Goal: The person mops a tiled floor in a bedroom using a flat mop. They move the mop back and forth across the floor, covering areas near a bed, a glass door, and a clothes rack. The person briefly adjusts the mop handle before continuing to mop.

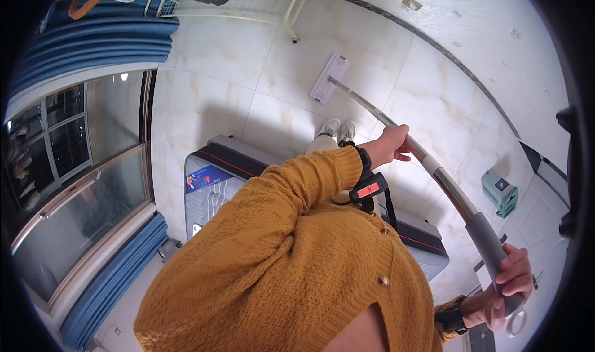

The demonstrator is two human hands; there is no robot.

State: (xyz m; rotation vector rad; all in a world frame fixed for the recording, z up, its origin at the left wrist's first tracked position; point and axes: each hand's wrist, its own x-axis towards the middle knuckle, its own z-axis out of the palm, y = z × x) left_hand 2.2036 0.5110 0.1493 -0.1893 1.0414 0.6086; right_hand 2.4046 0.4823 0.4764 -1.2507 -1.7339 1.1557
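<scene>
A flat mop [421, 156] slants across the view, its pale rectangular head [322, 90] lying on the marbled tile floor. My left hand [388, 146] is closed round the middle of the silver pole. At the pole's upper end, my right hand [513, 277] wraps round the dark grey handle grip [483, 237]. A white hanging ring [516, 323] sticks out past that grip. Mustard knit sleeves cover my arms, and each wrist wears a black band. My shoes [338, 129] stand just behind the mop head.
An open-looking grey suitcase [214, 194] lies close by me, partly hidden by my body. To the right stands a small teal box [499, 194]. A cream metal rack [294, 11] is at the far side. Blue curtains [105, 42] and a window [68, 135] line the left.
</scene>
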